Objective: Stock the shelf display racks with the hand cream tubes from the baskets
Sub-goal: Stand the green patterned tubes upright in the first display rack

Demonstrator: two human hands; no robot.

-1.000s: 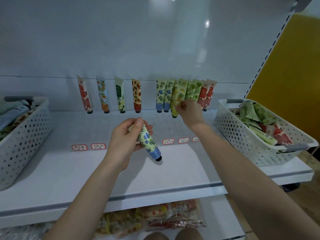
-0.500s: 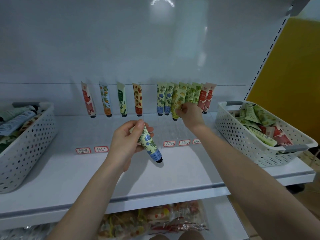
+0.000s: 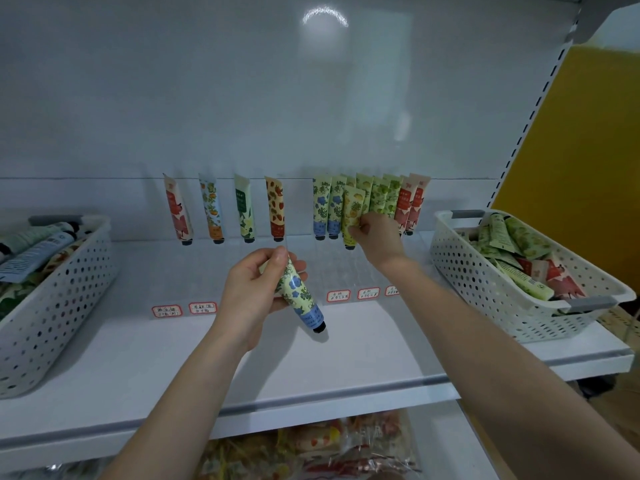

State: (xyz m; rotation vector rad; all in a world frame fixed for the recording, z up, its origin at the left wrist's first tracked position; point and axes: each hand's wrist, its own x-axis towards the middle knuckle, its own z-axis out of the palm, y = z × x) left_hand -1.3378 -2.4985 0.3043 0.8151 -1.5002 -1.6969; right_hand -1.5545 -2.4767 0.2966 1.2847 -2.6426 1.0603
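My left hand (image 3: 254, 289) grips a blue-flower hand cream tube (image 3: 300, 299) above the shelf, cap pointing down and to the right. My right hand (image 3: 375, 233) pinches a yellow pineapple-print tube (image 3: 352, 213) and holds it upright at the clear display rack (image 3: 332, 265), among the standing tubes there. Several tubes stand in a row at the back: a red one (image 3: 178, 211), an orange-print one (image 3: 211, 209), a green one (image 3: 244, 207), a strawberry one (image 3: 275, 207), then blue-flower, green and red ones on the right.
A white perforated basket (image 3: 491, 289) with several tubes sits at the right end of the shelf (image 3: 138, 368). Another white basket (image 3: 59, 296) with tubes sits at the left. Red-bordered price labels (image 3: 166, 310) line the rack front. Packaged goods (image 3: 311, 448) lie on the shelf below.
My right hand has shifted the yellow tube slightly within the rack slot. The left hand keeps the blue-flower tube in nearly the same place. The view has tilted up a little.
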